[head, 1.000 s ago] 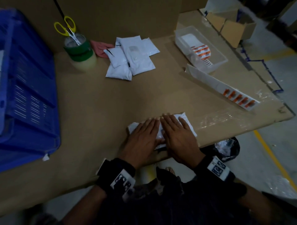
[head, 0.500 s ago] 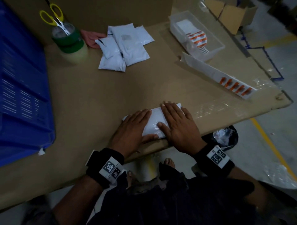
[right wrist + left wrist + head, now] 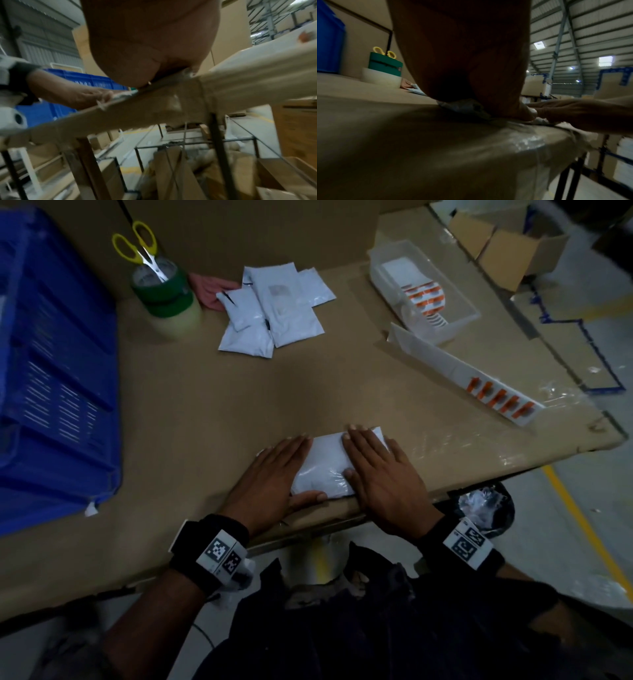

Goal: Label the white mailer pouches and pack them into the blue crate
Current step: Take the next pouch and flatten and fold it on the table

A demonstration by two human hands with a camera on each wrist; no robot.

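Since a second ago, both hands have slid apart across the white mailer pouch (image 3: 323, 465) at the table's near edge, baring its middle; likely smoothing it flat for labelling. The left hand (image 3: 270, 474) and right hand (image 3: 380, 474) press it with flat, straight fingers, gripping nothing.

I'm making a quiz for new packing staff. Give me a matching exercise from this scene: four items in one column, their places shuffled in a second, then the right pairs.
Items:
1. scissors
2. blue crate
3. mailer pouch
4. roll of orange labels

Places:
A. in the clear plastic tray
B. under the left hand and right hand, both flat
C. at the table's left end
D. standing in the green tape roll

Pairs: 1-D, 2-C, 3-B, 4-A
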